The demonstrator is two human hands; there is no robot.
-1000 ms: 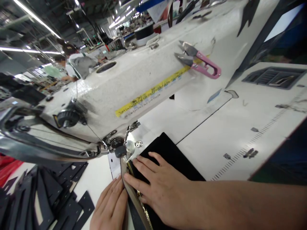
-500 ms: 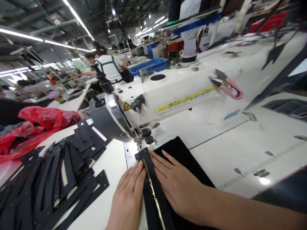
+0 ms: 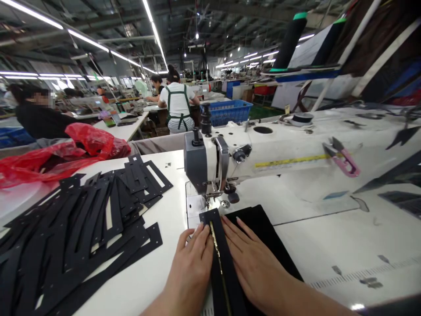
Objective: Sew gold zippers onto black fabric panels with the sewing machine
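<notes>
A black strip with a gold zipper down its middle lies lengthwise in front of the sewing machine's needle area. My left hand presses flat on the strip's left edge, fingertips near its top end. On the right side, my right hand lies flat with fingers stretched over the strip's edge and a larger black fabric piece. The far end of the strip is just short of the presser foot. Both palms face down, and neither hand is wrapped round anything.
Many black cut pieces are piled on the table's left, beside a red plastic bag. Pink snips rest on the machine body. Beyond are a blue basket and a person in a white shirt.
The camera view has turned and levelled, so the machine, pile and hands appear shifted right. Both hands still lie on the strip, with little visible change relative to it.
</notes>
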